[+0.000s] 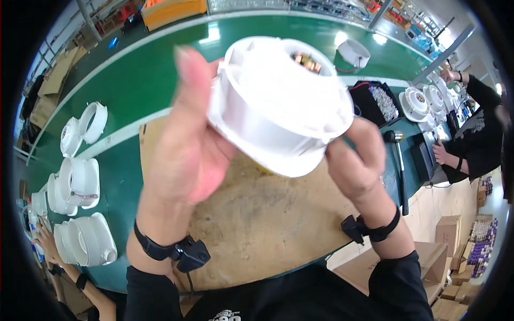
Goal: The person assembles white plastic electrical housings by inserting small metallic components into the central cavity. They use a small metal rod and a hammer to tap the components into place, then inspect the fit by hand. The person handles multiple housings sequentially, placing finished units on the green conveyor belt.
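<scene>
A white round plastic fan housing [278, 112] is held up tilted in front of me, above a brown board [257, 224]. Copper-coloured windings [307, 62] show in an opening at its top. My left hand [195, 144] grips its left side, thumb raised along the edge and fingers under the rim. At the lower right rim, my right hand [356, 160] is closed with curled fingers; its fingertips are partly hidden behind the housing. Both hands are slightly blurred.
More white housings [88, 241] stand along the left. A black bin [375, 104] of small metal parts and a hammer [400, 171] lie at right. Beyond is a green conveyor belt [160, 69] carrying a white ring [354, 53]. Co-workers' hands [441, 153] show at both sides.
</scene>
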`<state>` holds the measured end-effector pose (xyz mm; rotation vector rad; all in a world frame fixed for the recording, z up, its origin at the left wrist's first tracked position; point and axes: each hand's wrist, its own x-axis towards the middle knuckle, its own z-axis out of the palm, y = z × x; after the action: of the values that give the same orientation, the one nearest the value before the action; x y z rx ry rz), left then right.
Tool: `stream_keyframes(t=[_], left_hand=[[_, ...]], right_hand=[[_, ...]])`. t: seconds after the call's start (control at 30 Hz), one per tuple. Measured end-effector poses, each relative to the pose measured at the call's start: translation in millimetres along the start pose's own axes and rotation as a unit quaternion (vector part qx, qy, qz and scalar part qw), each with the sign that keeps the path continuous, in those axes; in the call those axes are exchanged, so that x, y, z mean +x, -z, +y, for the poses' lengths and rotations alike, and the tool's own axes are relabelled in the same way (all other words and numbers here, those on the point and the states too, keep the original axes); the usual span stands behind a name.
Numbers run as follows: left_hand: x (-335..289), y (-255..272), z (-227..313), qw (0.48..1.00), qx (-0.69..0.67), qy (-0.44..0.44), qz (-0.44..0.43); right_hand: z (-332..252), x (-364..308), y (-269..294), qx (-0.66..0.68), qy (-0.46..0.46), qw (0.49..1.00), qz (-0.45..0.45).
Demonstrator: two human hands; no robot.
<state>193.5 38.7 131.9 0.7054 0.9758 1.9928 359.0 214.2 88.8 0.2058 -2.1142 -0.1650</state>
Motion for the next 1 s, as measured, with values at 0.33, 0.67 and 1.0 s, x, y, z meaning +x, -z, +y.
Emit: stream_keyframes(t=[0.33,0.67,1.0], left_hand=[[-2.6,-2.0,-6.6,0.997,-0.074,-0.037,-0.008],[-8.4,-13.9,-11.9,0.996,0.010,-0.073,-0.048],[-14.0,-17.4,-12.0,0.995,0.015,-0.069,-0.064]], right_hand=[[-27.1,4.1,22.4,0.119,-0.208,0.971,0.025],[-34.3,51.8,64.7,0.193,-0.241,0.951,-0.018],[-33.8,55.9,72.3,0.173,-0.256,0.948,-0.074]])
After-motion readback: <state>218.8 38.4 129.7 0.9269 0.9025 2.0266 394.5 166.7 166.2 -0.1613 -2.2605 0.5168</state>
